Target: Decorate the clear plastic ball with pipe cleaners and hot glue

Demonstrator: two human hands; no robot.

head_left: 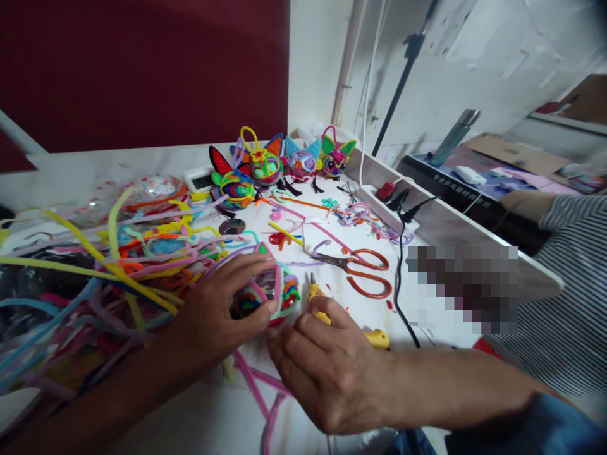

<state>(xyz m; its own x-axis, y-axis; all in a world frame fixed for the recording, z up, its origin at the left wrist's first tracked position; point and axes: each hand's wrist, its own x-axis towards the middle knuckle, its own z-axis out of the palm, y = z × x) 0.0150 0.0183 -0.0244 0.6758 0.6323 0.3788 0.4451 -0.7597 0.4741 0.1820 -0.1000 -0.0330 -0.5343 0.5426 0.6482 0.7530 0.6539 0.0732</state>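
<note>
My left hand [219, 314] is wrapped round a small ball-shaped figure [281, 292] covered in coloured pipe cleaners, holding it on the white table [199, 417]. My right hand [327, 370] lies beside it with fingers curled, its fingertips close to the figure. A yellow-handled tool [377, 338] lies under and behind this hand, its metal tip pointing up. Whether the right fingers pinch anything is hidden. Pink pipe cleaners [256, 388] trail out below both hands.
A big tangle of loose pipe cleaners [118, 253] fills the left. Red-handled scissors [365, 268] lie ahead of my right hand. Several finished figures [265, 164] stand at the back. A black cable [401, 278] runs down the right; a person in a striped sleeve [569, 303] sits there.
</note>
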